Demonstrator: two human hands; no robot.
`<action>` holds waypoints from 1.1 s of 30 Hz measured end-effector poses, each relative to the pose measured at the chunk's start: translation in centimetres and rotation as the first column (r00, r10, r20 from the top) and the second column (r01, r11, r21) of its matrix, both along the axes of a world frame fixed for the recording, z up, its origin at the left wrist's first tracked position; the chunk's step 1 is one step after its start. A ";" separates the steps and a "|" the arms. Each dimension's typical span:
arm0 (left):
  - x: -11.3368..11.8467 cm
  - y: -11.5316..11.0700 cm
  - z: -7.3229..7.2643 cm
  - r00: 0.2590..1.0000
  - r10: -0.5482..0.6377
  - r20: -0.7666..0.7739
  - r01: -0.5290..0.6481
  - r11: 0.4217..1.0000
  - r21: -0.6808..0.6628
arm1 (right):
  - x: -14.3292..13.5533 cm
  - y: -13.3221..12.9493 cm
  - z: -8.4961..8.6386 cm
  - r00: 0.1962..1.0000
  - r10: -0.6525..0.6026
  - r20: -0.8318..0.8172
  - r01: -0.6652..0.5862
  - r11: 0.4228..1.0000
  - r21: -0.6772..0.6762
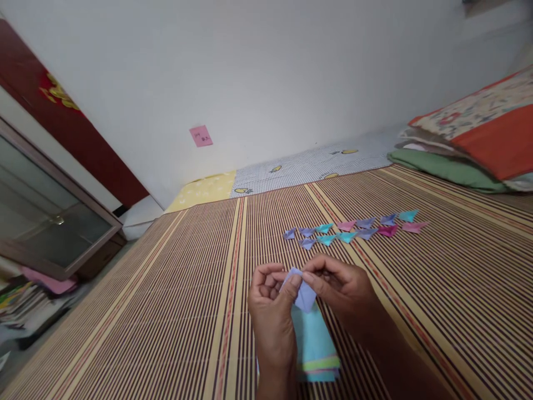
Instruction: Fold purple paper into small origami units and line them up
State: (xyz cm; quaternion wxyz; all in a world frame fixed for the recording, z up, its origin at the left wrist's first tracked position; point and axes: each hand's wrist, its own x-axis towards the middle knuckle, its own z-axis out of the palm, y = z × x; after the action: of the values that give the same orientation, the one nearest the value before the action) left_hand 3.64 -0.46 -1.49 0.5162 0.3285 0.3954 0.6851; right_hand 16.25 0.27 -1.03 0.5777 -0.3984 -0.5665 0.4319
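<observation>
A small lavender folded paper (pixel 306 294) is held up between both hands. My left hand (pixel 275 314) grips its left side, thumb on the front and fingers curled behind. The thumb and forefinger of my right hand (pixel 343 286) pinch its upper right edge. Below the folded paper lies a stack of coloured sheets (pixel 314 339), light blue on top, with green and pink edges showing. Beyond my hands, several small folded paper pieces in blue, teal, pink and purple stand in two rows, among them a magenta one (pixel 387 230).
A striped bamboo mat (pixel 187 289) covers the bed. Folded bedding (pixel 491 139) is piled at the right back. A pink note (pixel 201 136) is stuck on the white wall. At the left are a glass-fronted cabinet (pixel 54 205) and a pile of books (pixel 20 303).
</observation>
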 end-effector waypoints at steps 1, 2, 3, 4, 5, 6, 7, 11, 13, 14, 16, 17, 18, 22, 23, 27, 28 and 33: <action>-0.1 0.0 0.0 1.000 -0.013 -0.015 0.013 1.000 -0.002 | 0.2 0.0 0.0 1.000 0.008 0.015 -0.009 1.000 0.004; -0.3 0.1 0.1 0.999 -0.025 -0.037 0.025 1.000 -0.003 | 0.3 0.1 0.1 0.999 0.015 0.034 -0.015 1.000 0.009; -0.4 0.1 0.1 0.997 -0.036 -0.064 0.036 0.999 -0.002 | 0.5 0.1 0.1 0.998 0.019 0.054 -0.020 1.000 0.013; -0.5 0.1 0.2 0.994 -0.044 -0.098 0.044 0.999 -0.002 | 0.7 0.1 0.0 0.997 0.026 0.076 -0.027 1.000 0.012; -0.5 0.0 0.3 0.989 -0.049 -0.137 0.049 0.999 0.000 | 0.8 0.2 0.0 0.995 0.033 0.096 -0.034 0.999 0.008; -0.5 0.0 0.4 0.982 -0.050 -0.181 0.051 0.999 0.004 | 1.0 0.2 -0.1 0.993 0.038 0.116 -0.038 0.999 0.000; -0.5 -0.1 0.4 0.973 -0.046 -0.228 0.049 0.999 0.009 | 1.1 0.2 -0.1 0.990 0.042 0.133 -0.041 0.999 -0.009; -0.4 -0.2 0.3 0.925 -0.038 -0.379 0.057 0.998 0.039 | 1.5 0.2 0.1 0.979 0.048 0.200 -0.044 0.999 -0.025; -0.3 -0.3 0.1 0.907 -0.042 -0.420 0.069 0.996 0.049 | 1.6 0.1 0.3 0.969 0.050 0.241 -0.046 0.999 -0.020; -0.3 -0.3 0.1 0.899 -0.041 -0.437 0.072 0.996 0.053 | 1.6 0.1 0.5 0.964 0.050 0.260 -0.048 0.999 -0.013; -0.3 -0.4 0.0 0.882 -0.044 -0.470 0.079 0.995 0.055 | 1.5 0.0 0.8 0.957 0.038 0.289 -0.041 0.999 0.007; -0.4 -0.4 0.0 0.874 -0.055 -0.482 0.091 0.995 0.050 | 1.4 -0.1 0.9 0.953 0.024 0.301 -0.030 0.999 0.017; -0.5 -0.4 0.1 0.871 -0.077 -0.486 0.111 0.993 0.041 | 1.3 -0.1 0.9 0.950 0.009 0.312 -0.018 1.000 0.025; -1.3 -0.2 0.2 0.854 -0.282 -0.437 0.274 0.958 -0.081 | 1.4 0.1 0.5 0.950 -0.046 0.309 0.043 0.999 0.015; -1.6 -0.1 0.1 0.844 -0.331 -0.423 0.313 0.943 -0.114 | 1.5 0.2 0.3 0.955 -0.048 0.291 0.048 0.999 0.007; -2.0 0.0 -0.1 0.833 -0.389 -0.392 0.355 0.921 -0.159 | 1.8 0.5 -0.1 0.971 -0.008 0.238 0.013 1.000 -0.019; -1.9 0.0 -0.1 0.835 -0.401 -0.376 0.366 0.916 -0.163 | 1.8 0.5 -0.1 0.972 0.006 0.234 -0.002 1.000 -0.017; -1.6 -0.1 0.3 0.818 -0.486 -0.307 0.447 0.873 -0.193 | 2.0 0.4 0.5 0.959 0.017 0.281 -0.035 0.998 0.060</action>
State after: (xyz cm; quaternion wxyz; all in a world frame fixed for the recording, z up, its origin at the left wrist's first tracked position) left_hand 2.01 -0.55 -1.18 0.6083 0.5008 0.4250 0.4455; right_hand 18.28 0.69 -0.53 0.4984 -0.4293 -0.6615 0.3602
